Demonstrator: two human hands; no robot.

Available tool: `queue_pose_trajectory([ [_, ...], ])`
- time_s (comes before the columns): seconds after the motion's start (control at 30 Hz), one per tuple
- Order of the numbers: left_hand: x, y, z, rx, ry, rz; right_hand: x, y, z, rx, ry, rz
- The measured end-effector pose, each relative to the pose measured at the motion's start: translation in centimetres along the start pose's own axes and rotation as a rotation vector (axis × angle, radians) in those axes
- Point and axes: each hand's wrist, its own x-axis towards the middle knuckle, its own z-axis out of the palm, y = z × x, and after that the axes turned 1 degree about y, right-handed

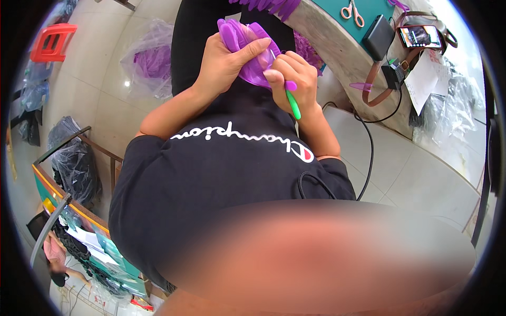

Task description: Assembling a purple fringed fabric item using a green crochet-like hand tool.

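Observation:
My left hand [219, 66] grips a bunched, shiny purple cloth piece [240, 37] with its thumb pressed on top. My right hand [295, 76] is closed around a slim tool with a green handle [293, 104], whose lower end sticks out below the fist. A thin pale tip shows between the fist and the cloth; the tool's exact kind is unclear. Beside the handle is a small purple tab [290, 85], and I cannot tell what it belongs to. Both hands are held over my lap, close together, with the cloth between them.
On the worktable [337, 31] at upper right lie scissors [358, 21], a flat black case [378, 38], a phone [420, 36] and a brown strap [373, 79]. A black cable [372, 152] hangs nearby. Leftward are a clear bag of purple pieces [153, 60] and a red stool [54, 42].

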Motion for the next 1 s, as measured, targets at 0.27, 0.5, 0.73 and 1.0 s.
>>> queue_pose_trajectory([
  [0.27, 0.3, -0.4, 0.0, 0.066, 0.008, 0.043, -0.5, 0.8, -2.3, 0.772, -0.059, 0.825],
  [0.5, 0.7, -0.8, 0.2, -0.204, -0.013, -0.079, -0.4, 4.4, -1.4, 1.588, 0.202, 0.874],
  [0.73, 0.8, -1.0, -0.5, -0.062, -0.071, -0.019, 0.2, 2.7, -0.2, 0.935, 0.151, 0.676],
  [1.0, 3.5, -4.0, -2.2, 0.268, 0.098, 0.294, -1.0, 3.3, -8.1, 1.585, 0.356, 0.749],
])
